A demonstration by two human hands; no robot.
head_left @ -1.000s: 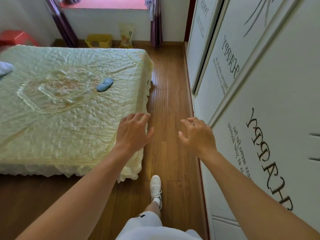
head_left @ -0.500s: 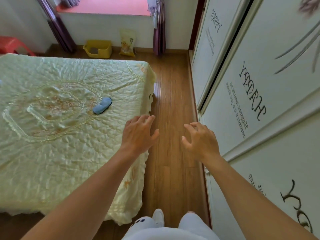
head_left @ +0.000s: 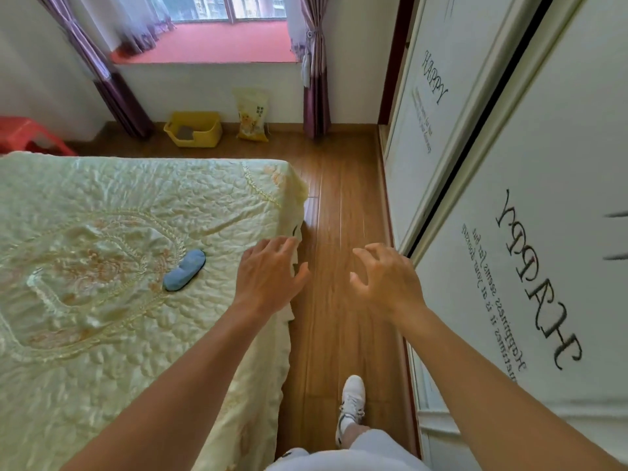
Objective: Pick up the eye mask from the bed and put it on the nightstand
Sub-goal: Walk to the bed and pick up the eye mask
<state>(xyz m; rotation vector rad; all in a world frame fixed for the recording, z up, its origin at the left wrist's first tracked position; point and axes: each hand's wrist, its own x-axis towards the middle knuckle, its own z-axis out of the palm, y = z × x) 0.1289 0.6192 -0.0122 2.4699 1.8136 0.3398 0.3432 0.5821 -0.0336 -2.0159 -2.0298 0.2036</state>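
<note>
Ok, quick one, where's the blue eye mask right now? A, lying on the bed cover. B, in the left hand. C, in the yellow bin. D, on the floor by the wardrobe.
A: the eye mask lies flat on the quilted bed cover, apart from the open, empty left hand beside it.

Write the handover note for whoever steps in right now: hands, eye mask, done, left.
Left hand: open, empty, over the bed's near edge, short of the mask.
Right hand: open, empty, over the floor beside the wardrobe.
Eye mask: blue, lying untouched on the bed.
Done: nothing yet.
Left: reach the mask, take it in a grip, carry it to the nightstand, which is not in view.
</note>
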